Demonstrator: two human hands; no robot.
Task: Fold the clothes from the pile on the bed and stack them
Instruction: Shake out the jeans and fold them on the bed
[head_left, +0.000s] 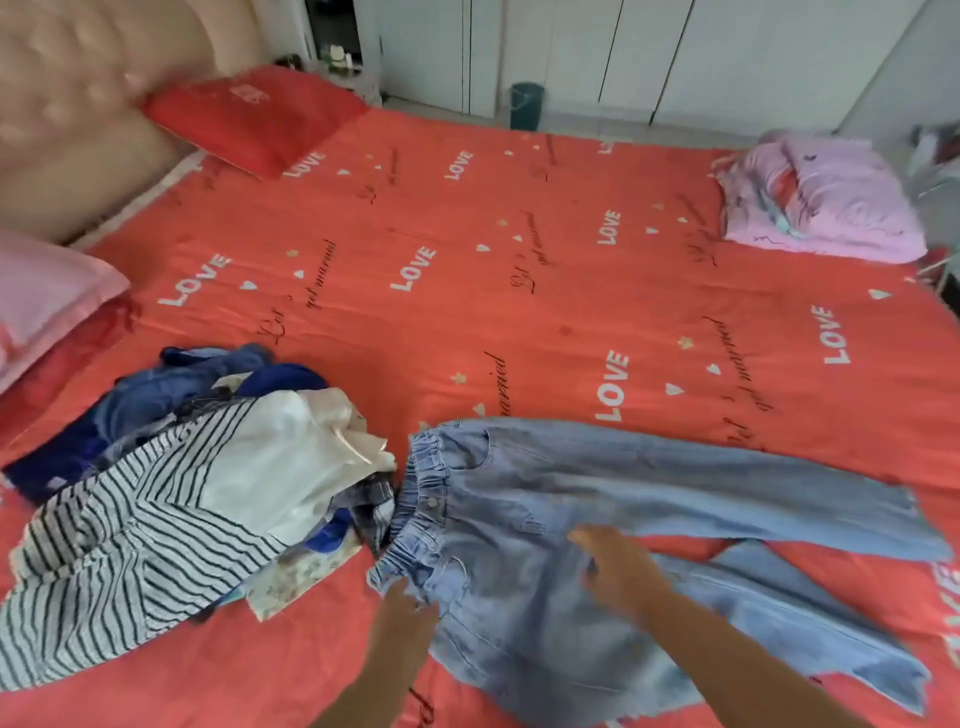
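Head view | left hand (404, 612) pinches jeans (675, 483) waistband — right hand (615, 569) flat, fingers spread on jeans

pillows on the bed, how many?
2: a red pillow at the far side by the headboard, a pink pillow at the left edge. The red fabric under it may be a third.

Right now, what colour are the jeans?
The jeans are light blue, clearest in the head view.
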